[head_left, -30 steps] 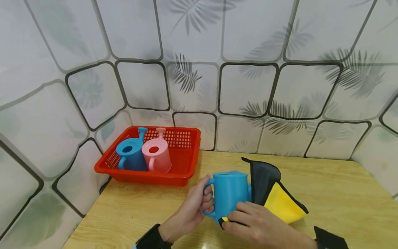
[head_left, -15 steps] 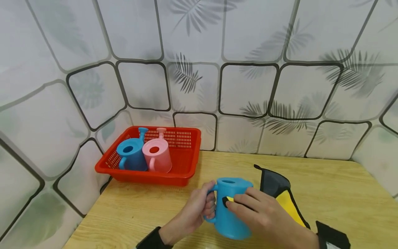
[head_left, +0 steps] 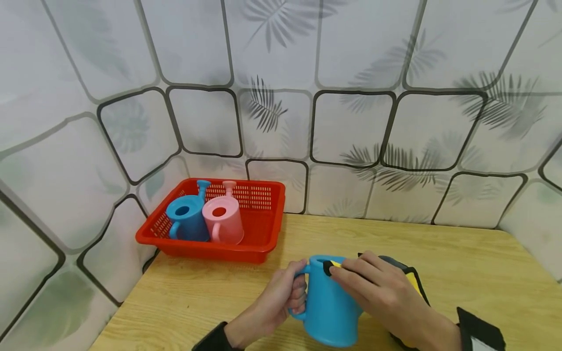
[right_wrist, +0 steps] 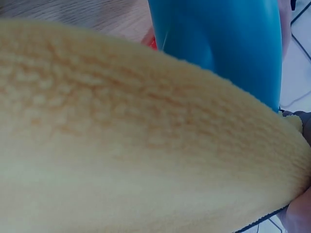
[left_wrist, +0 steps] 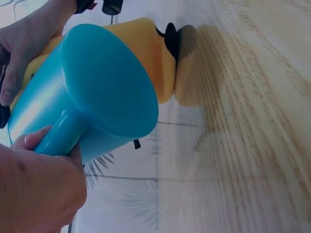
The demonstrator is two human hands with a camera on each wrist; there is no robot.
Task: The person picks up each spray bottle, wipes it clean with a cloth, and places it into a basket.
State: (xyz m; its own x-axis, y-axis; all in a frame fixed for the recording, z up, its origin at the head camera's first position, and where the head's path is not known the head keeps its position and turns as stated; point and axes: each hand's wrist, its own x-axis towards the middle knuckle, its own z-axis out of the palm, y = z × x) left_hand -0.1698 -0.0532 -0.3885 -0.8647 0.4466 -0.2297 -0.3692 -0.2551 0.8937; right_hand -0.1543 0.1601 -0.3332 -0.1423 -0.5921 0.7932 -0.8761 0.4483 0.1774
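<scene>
Walled at the back with a pale grey-white covering (head_left: pixel 351 126), printed with rounded grey and black outlines (head_left: pixel 353 91) and feathery leaves (head_left: pixel 265 108), and flanked by matching side walls (head_left: pixel 52 180) at left and right. Furnished below with a light wood-grain tabletop (head_left: pixel 465 265), back edge just beside the covering. Lit softly, cool toward the top, warmer near the wood.

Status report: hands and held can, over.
Left hand grips blue watering can; right hand holds cloth against it. Can off table. Red basket not blocking.

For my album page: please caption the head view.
Left grip holds a rounded blue plastic watering can by its handle; right grip presses a soft yellow-and-grey cloth against it.
</scene>
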